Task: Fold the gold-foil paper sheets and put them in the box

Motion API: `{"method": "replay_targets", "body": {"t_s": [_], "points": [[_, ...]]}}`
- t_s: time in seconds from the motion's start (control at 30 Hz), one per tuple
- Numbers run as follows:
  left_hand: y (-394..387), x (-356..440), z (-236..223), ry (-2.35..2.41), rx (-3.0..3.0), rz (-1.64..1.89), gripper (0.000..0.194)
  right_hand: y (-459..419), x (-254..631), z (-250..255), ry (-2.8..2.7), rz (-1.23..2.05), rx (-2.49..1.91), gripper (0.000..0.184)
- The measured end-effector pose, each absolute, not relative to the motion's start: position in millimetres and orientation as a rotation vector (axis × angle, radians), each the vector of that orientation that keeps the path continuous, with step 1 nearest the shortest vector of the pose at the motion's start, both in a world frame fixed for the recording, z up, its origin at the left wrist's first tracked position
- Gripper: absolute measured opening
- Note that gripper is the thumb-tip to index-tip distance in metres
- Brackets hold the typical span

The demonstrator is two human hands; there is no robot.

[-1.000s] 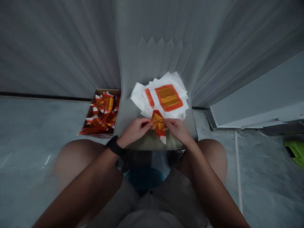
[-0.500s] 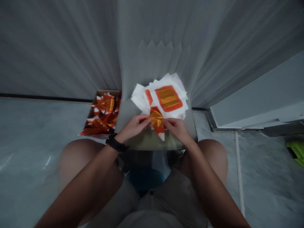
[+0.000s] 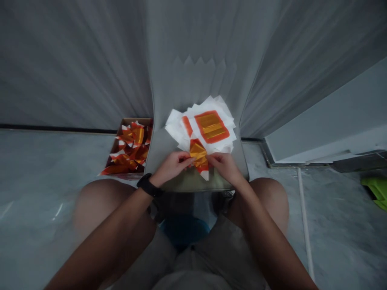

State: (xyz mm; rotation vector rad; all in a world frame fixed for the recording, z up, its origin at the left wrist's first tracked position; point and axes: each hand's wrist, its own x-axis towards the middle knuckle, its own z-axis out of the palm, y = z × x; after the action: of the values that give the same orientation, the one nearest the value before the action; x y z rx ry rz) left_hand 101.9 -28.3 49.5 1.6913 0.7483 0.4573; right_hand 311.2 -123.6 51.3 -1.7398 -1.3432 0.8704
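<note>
Both hands sit close together at the middle of the view. My left hand (image 3: 172,168) and my right hand (image 3: 224,169) pinch opposite sides of a folded gold-and-red paper (image 3: 198,155), whose white tip points down. Part of the fold is hidden by my fingers. Just beyond my hands lies a loose stack of white square papers (image 3: 208,127), the top sheet printed with a gold foil patch in an orange-red border. A black watch (image 3: 148,186) circles my left wrist.
Left of the stack, a cardboard box (image 3: 136,120) holds several folded gold-and-red papers. The stack rests on a grey surface (image 3: 160,151) between my knees, with grey pleated fabric (image 3: 75,68) behind. A blue container (image 3: 184,230) sits below, and a green object (image 3: 376,192) lies far right.
The folded paper has turned slightly between my fingers, and its gold part now leans more to the left. The whole view has shifted a little.
</note>
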Motion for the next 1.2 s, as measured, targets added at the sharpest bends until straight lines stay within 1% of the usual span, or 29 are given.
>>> {"method": "replay_targets", "body": {"t_s": [0.17,0.43,0.63,0.9,1.1,1.2], "points": [[-21,99,55,0.748,1.668,0.413,0.038,-123,311,54,-1.290,0.983,-1.668,0.039],[-22,97,57,0.808,1.664,0.468,0.044,-120,304,48,-1.107,1.133,-1.569,0.042],[-29,95,50,0.789,1.675,0.409,0.045,-118,303,46,-1.079,1.098,-1.610,0.042],[-22,89,51,0.684,1.750,0.340,0.042,-120,310,45,-1.099,1.163,-1.566,0.043],[-28,91,60,0.743,1.959,0.383,0.039,-119,309,44,-1.135,1.147,-1.537,0.050],[-27,82,71,0.760,1.889,0.384,0.042,-117,307,41,-1.110,1.057,-1.589,0.051]]}}
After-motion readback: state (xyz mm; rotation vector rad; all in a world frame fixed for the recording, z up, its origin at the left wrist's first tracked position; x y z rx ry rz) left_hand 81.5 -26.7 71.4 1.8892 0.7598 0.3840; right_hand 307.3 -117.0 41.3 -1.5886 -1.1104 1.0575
